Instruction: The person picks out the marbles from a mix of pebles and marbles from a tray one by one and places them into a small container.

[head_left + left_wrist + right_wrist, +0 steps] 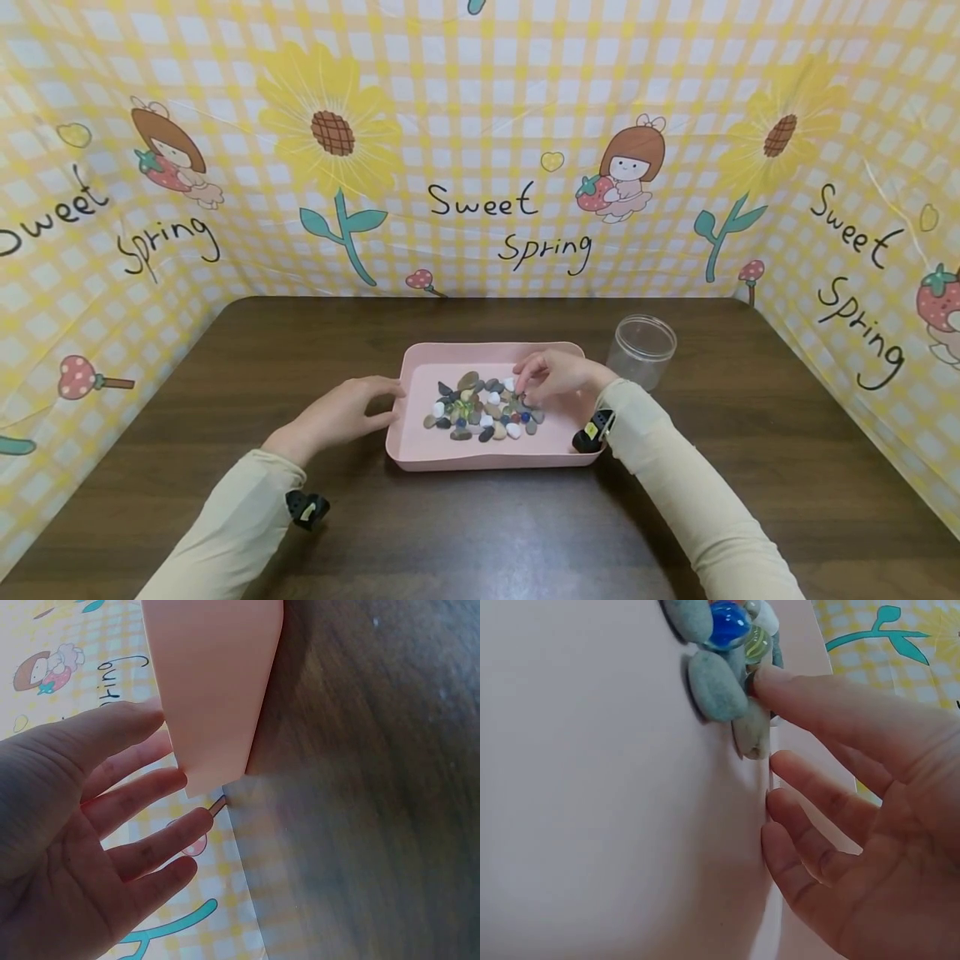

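A pink tray [423, 450] holds a spread of mixed pebbles [461, 434] and glass marbles. My left hand [341, 417] touches the tray's left wall with its fingertips; in the left wrist view the thumb and fingers lie loosely along the wall's edge [214, 690]. Over the right side of the pebbles, my right hand [555, 375] reaches down with bent fingers. In the right wrist view its thumb tip meets a small dark piece [751, 684], beside a grey pebble [718, 686] and a blue marble [729, 626]. The index fingertip is hidden behind the thumb, so a pinch cannot be confirmed.
A clear, lidless plastic jar [642, 350] stands behind the right forearm, just right of the tray. Dark wood tabletop [450, 533] surrounds the tray. Yellow checked cloth [480, 108] hangs along the back and both sides. Each wrist carries a small black camera [307, 508].
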Demonstrator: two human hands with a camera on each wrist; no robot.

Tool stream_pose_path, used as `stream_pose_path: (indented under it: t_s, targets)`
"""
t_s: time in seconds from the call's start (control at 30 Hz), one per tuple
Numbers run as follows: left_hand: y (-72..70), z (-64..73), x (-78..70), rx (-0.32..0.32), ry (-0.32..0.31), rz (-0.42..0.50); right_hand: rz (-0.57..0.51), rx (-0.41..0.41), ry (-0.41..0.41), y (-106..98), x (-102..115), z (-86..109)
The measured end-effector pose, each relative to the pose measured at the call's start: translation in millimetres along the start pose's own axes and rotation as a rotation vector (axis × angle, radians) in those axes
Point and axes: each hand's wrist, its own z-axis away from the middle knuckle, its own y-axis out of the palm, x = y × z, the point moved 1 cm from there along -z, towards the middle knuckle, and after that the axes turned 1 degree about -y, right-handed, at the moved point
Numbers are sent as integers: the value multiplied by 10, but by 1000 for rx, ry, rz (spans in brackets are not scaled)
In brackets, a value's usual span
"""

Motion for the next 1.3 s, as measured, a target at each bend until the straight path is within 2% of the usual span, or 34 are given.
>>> stream_pose_path:
  t_s: [0.33,0.67,0.9,1.3]
  targets:
    - [-6,7,-9,5,-10,0,74,20,-101,-9,15,19]
    - [-10,-11,-15,32,-49,11,24,4,-113,-90,109,46]
    - [-28,-18,-28,28,-26,6,-72,16,-183,-172,213,67]
    - [-14,-21,-16,23,-37,10,-144,-23,-191,-276,259,135]
